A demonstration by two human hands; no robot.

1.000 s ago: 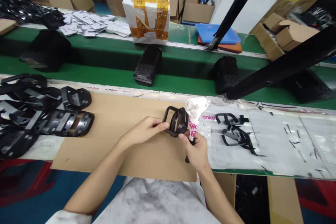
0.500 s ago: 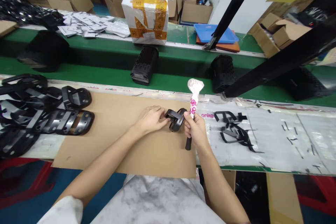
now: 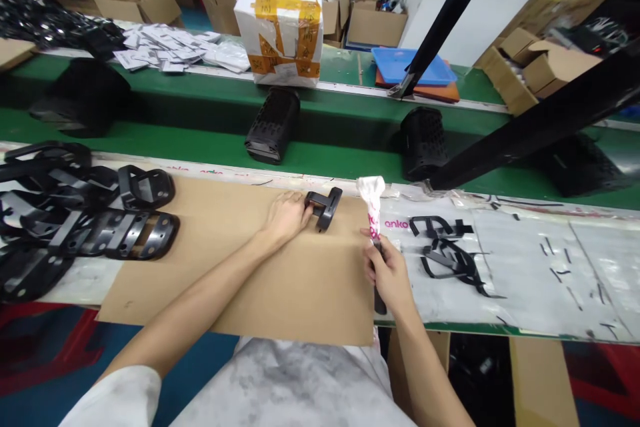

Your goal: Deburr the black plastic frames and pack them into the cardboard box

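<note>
Near the far edge of the cardboard sheet (image 3: pixel 235 287) on the desk (image 3: pixel 450 329), my left hand (image 3: pixel 286 218) has its fingers (image 3: pixel 305 211) against a black plastic bracket (image 3: pixel 324 208); I cannot tell whether they grip it. Just past the sheet's right edge, my right hand (image 3: pixel 389 273) curls its fingers shut around a black handle (image 3: pixel 381 303) topped with white printed plastic wrap (image 3: pixel 371 203).

It is bright here, and the light is soft. The left hand (image 3: pixel 287 217) makes just a faint shadow on the brown cardboard (image 3: pixel 240 293). The shiny plastic sheet (image 3: pixel 525 240) glares a little, and the green belt (image 3: pixel 150 147) looks bent toward the sides.
</note>
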